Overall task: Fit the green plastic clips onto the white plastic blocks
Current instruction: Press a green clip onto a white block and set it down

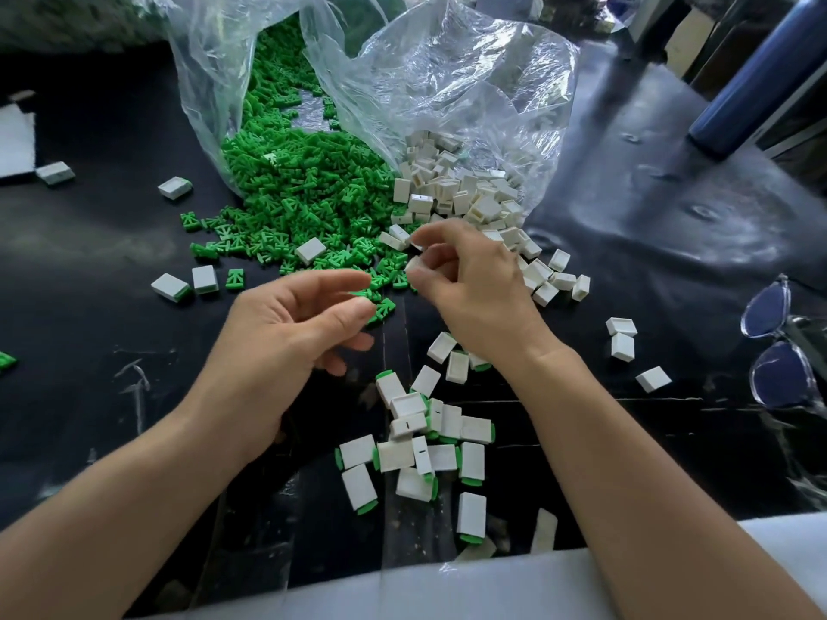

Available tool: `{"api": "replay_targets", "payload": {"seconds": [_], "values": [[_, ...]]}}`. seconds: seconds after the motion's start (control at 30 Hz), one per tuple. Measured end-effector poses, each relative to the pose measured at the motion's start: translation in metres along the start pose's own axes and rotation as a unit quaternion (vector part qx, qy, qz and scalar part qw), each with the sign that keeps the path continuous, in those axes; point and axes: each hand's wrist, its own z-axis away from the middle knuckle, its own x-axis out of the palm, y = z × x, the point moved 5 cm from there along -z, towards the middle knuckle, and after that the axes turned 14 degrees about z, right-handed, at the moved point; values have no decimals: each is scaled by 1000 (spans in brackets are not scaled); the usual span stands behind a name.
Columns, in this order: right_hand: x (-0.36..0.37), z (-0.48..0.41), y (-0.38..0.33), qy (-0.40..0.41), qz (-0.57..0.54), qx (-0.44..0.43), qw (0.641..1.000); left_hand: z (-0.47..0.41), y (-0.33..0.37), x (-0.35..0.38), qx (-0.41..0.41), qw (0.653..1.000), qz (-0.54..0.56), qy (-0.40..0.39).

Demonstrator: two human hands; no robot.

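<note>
black glossy tabletop point(626, 217) carries a crumpled clear plastic bag point(447, 82) spilling green plastic clips point(304, 185) beside white plastic blocks point(461, 194); left hand point(286, 324), thumb and forefinger nearly meeting over loose clips, gripping or not i cannot tell; right hand point(470, 288) pinches one small white block point(414, 263) at the heaps' near edge

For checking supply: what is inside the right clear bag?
White plastic blocks, heaped at its mouth and spilling out. Deeper in, the crumpled film glares; contents there cannot be told.
</note>
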Motion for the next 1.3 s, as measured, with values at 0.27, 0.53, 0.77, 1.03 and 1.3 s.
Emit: {"api": "replay_targets", "payload": {"seconds": [0.27,0.53,0.77,1.03,1.3], "values": [[14,17,-29,-60,-154,-62,984,-5,-1,-7,18,999,25,22],[-5,4,0,27,63,11,998,-5,0,-9,36,999,19,23],[21,0,7,-61,227,-3,972,-3,2,-3,34,999,9,-15],[14,-2,7,-39,163,9,986,-3,-2,-3,17,999,22,-25],[1,4,0,-41,-64,30,997,-4,-2,-5,16,1000,3,-17]]}}
